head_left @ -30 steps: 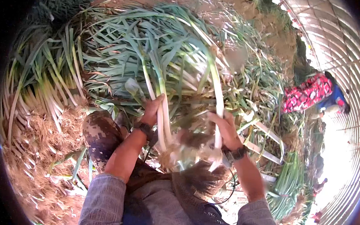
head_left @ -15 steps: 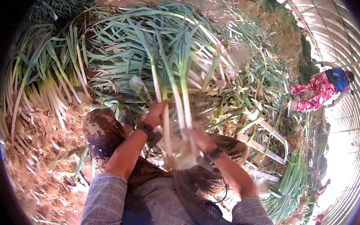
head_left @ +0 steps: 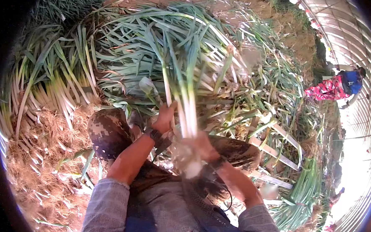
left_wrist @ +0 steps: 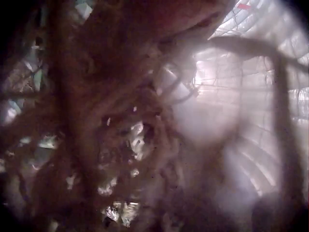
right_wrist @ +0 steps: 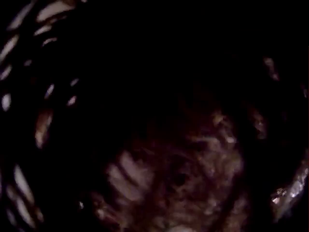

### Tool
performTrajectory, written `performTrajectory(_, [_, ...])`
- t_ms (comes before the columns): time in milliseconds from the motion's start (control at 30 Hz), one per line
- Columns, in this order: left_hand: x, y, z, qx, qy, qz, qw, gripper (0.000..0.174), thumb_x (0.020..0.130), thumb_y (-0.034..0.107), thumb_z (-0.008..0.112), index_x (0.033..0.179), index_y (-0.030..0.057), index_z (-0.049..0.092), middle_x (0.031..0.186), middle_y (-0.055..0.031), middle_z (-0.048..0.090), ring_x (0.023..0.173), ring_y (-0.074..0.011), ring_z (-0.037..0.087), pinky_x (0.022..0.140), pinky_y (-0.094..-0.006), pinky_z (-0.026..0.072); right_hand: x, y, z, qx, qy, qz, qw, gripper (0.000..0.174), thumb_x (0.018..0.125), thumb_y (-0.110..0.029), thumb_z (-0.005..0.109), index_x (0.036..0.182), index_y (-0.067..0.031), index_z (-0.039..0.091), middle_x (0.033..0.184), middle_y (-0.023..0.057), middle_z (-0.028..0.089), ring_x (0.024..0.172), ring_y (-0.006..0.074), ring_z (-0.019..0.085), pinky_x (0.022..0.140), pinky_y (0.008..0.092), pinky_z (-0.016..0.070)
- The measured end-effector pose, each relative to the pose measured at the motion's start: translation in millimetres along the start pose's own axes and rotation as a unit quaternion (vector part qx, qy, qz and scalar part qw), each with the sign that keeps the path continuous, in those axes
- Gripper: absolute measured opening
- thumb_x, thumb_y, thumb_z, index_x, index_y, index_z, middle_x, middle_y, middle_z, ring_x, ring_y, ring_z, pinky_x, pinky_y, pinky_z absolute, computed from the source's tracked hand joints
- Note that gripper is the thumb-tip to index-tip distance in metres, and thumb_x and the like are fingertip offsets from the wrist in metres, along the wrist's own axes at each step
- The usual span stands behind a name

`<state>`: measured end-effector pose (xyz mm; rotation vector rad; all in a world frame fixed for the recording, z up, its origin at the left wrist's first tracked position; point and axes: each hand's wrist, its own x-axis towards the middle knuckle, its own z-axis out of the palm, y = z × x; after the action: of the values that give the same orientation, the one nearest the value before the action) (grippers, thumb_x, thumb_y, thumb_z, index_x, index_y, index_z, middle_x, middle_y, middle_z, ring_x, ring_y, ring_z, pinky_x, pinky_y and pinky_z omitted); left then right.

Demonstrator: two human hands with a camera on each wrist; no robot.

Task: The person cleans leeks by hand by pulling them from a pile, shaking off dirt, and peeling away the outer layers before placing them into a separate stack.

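In the head view my left hand [head_left: 165, 117] grips the white shank of a long green onion, its fingers curled round it. My right hand [head_left: 200, 145], blurred, holds the lower white ends of a few more green onions [head_left: 188, 103] just beside it. Their green leaves fan upward over the pile. Below the hands hang the shaggy roots [head_left: 184, 156], smeared by motion. In the left wrist view brown root strands [left_wrist: 140, 140] fill much of the picture, close to the lens. The right wrist view is mostly dark, with a fibrous brown mass [right_wrist: 193, 179] low in it.
A big pile of green onions [head_left: 130, 50] lies ahead. Rows with roots [head_left: 53, 151] toward me lie at left. Wooden slats [head_left: 276, 152] and a green bundle [head_left: 301, 189] are at right. Another person [head_left: 338, 86] bends over near the ribbed greenhouse wall [head_left: 360, 146].
My right hand has moved left with its green onion, bringing it beside those at my left hand. The stalks now stand close together. The other person has shifted a little.
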<state>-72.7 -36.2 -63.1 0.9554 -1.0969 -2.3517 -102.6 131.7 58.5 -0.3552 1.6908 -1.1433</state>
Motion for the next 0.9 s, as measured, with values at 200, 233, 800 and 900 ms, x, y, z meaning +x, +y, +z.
performTrajectory(200, [-85.5, 16.5, 16.9, 0.199, -0.121, -0.097, 0.968, 0.056, 0.100, 0.048, 0.038, 0.116, -0.0039, 0.055, 0.107, -0.0172, 0.059, 0.096, -0.0270, 0.058, 0.084, -0.0366, 0.0479, 10.3, -41.9, -43.1, -0.177, 0.016, -0.004, 0.984, 0.017, 0.084, -0.017, 0.068, 0.094, -0.0030, 0.069, 0.073, 0.0061, 0.066, 0.051, 0.0075, 0.057, 0.044, 0.0176, 0.0489])
performTrajectory(233, [-94.7, 14.1, 24.0, 0.260, -0.091, -0.115, 0.954, 0.053, 0.102, 0.045, 0.036, 0.113, -0.0036, 0.055, 0.103, -0.0167, 0.058, 0.094, -0.0263, 0.056, 0.083, -0.0353, 0.0465, 13.8, -38.0, -37.0, -0.074, -0.035, -0.042, 0.996, 0.020, 0.085, -0.021, 0.068, 0.096, -0.0034, 0.069, 0.073, 0.0059, 0.066, 0.050, 0.0076, 0.057, 0.043, 0.0167, 0.0472])
performTrajectory(800, [-51.7, 25.0, 21.8, 0.085, 0.009, -0.035, 0.996, 0.062, 0.086, 0.055, 0.063, 0.113, -0.0006, 0.058, 0.096, -0.0129, 0.062, 0.085, -0.0224, 0.061, 0.074, -0.0374, 0.0510, 3.4, 36.6, -11.2, -0.128, -0.120, 0.017, 0.984, 0.053, 0.080, -0.017, 0.068, 0.123, 0.0075, 0.046, 0.099, 0.0186, 0.062, 0.078, 0.0241, 0.066, 0.060, 0.0309, 0.0560])
performTrajectory(900, [-24.3, 8.2, 13.8, 0.073, -0.006, -0.070, 0.995, 0.068, 0.081, 0.052, 0.070, 0.119, -0.0015, 0.054, 0.101, -0.0132, 0.059, 0.086, -0.0259, 0.059, 0.075, -0.0400, 0.0506, 1.6, 54.9, -8.7, -0.359, -0.077, -0.171, 0.914, 0.061, 0.070, -0.022, 0.064, 0.120, 0.0083, 0.045, 0.100, 0.0259, 0.060, 0.096, 0.0393, 0.061, 0.087, 0.0442, 0.0478])
